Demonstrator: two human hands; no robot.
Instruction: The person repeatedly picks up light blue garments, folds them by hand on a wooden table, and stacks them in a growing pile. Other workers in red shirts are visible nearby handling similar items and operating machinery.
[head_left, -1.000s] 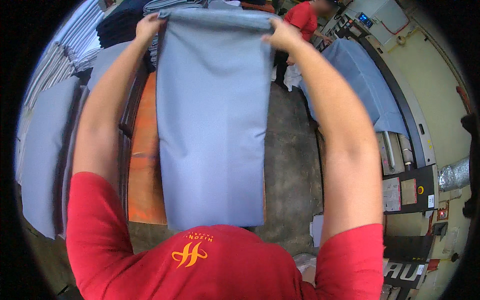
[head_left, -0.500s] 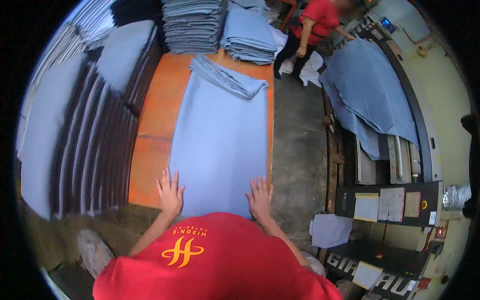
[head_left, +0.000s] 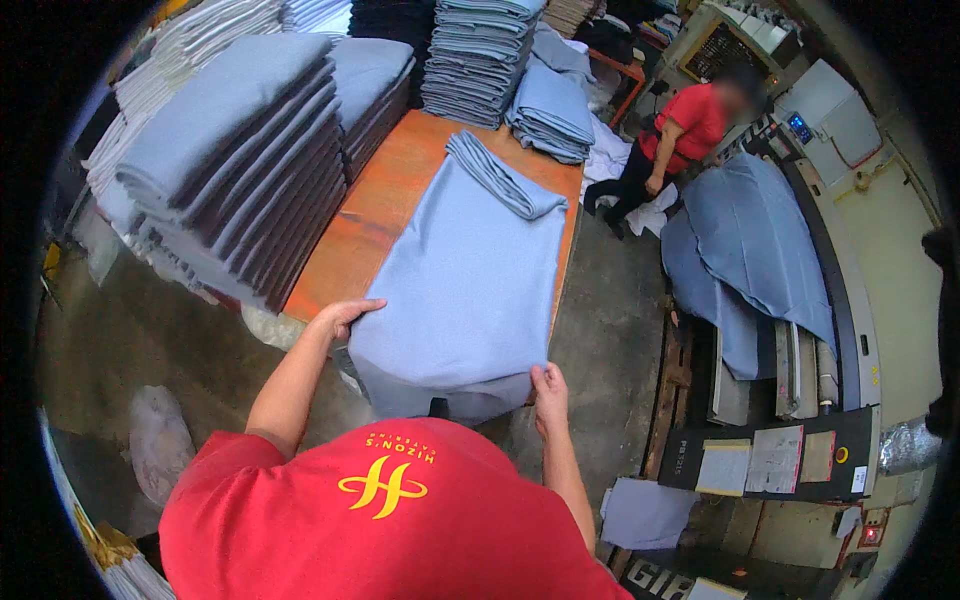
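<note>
A light blue cloth (head_left: 455, 285) lies lengthwise on an orange table top (head_left: 350, 240), with a folded-over, crumpled band at its far end. Its near part hangs toward me past the table edge. My left hand (head_left: 348, 316) grips the cloth's left edge, fingers on top. My right hand (head_left: 549, 388) pinches the cloth at its near right corner.
Tall folded fabric stacks (head_left: 220, 130) line the left; more grey-blue stacks (head_left: 475, 60) stand at the back. A co-worker in red (head_left: 675, 135) is at the back right. Blue fabric (head_left: 750, 250) drapes over a machine at the right. A clear plastic bag (head_left: 160, 440) lies on the floor.
The cloth, held up a second ago, now lies on the table. My hands went from flat and open to gripping its near edges. The view has shifted, and the co-worker has moved slightly.
</note>
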